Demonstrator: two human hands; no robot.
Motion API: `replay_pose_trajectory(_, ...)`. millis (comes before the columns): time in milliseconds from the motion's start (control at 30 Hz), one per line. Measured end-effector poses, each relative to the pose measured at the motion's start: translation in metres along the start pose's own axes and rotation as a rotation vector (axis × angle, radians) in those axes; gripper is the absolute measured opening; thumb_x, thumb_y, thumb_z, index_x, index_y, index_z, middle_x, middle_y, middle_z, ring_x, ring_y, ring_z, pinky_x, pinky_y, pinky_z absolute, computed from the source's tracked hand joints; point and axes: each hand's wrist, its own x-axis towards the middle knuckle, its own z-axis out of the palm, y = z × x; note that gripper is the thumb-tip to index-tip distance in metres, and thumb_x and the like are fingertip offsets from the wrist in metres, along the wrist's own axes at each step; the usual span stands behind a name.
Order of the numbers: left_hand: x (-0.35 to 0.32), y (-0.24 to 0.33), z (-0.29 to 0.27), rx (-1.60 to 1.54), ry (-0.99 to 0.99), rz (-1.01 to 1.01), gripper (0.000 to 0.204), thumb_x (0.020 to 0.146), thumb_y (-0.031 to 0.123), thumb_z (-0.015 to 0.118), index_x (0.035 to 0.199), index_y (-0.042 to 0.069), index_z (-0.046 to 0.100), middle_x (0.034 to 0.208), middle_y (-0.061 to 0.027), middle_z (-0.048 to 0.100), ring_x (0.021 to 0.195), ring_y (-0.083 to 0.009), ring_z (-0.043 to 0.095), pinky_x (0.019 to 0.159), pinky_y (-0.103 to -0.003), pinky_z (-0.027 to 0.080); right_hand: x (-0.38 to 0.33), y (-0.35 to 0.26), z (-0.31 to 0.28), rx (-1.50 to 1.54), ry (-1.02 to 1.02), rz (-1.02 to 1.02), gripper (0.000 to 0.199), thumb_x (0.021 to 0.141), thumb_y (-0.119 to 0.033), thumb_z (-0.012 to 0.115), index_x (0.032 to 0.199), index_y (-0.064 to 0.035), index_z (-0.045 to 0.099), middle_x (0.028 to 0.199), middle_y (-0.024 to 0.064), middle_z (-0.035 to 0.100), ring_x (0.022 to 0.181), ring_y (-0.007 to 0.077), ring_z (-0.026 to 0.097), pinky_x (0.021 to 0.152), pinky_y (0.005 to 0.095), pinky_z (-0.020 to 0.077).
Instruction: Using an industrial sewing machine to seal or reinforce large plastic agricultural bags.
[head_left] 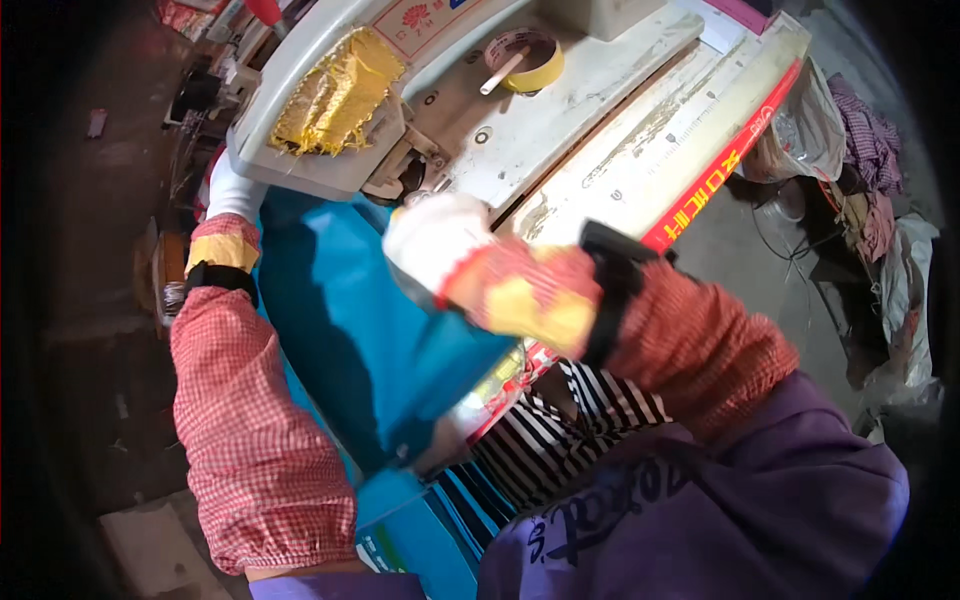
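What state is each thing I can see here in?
Left hand: gloved, partly hidden, grip unclear
Right hand: gloved, blurred, grip unclear
Blue sheet: creased, partly in shadow
Yellow cloth: frayed at the edges
Tape roll: lying flat
White stick: resting against the tape roll
Checked cloth: crumpled

Sewing workshop by the look of it — bulky pale sewing machine (325,35), blue sheet material (335,260) under its head, tape roll (543,76) sitting on the machine bed (565,112), scuffed worktop (640,150) alongside. Off right — plastic bag (808,130) and checked cloth (862,130) bunched together, grey floor (735,265) below.
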Motion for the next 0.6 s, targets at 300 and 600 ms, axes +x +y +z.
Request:
replay_pose_trajectory(300, -0.089, 0.216, -0.118, 0.145, -0.413, 0.545, 0.010, 0.071, 0.011, 0.060, 0.074, 0.002, 0.064, 0.076, -0.0152, 0.061, 0.074, -0.0330, 0.058, 0.070, -0.039, 0.046, 0.029, 0.057, -0.005, 0.247, -0.210, -0.203, 0.025, 0.071, -0.022, 0.055, 0.081, -0.0037, 0.068, 0.080, 0.0159, 0.066, 0.074, 0.0298, 0.065, 0.063, 0.0420, 0.0506)
replay_pose_trajectory(600, -0.099, 0.316, -0.095, 0.272, -1.021, 0.695, 0.072, 0.067, 0.056, 0.068, 0.104, -0.004, 0.053, 0.077, -0.0199, 0.061, 0.075, -0.0331, 0.060, 0.069, -0.039, 0.047, 0.070, 0.077, 0.013, 0.821, -0.551, -0.287, 0.024, 0.072, -0.023, 0.057, 0.082, -0.0040, 0.068, 0.081, 0.0149, 0.066, 0.074, 0.0290, 0.064, 0.064, 0.0406, 0.0502)
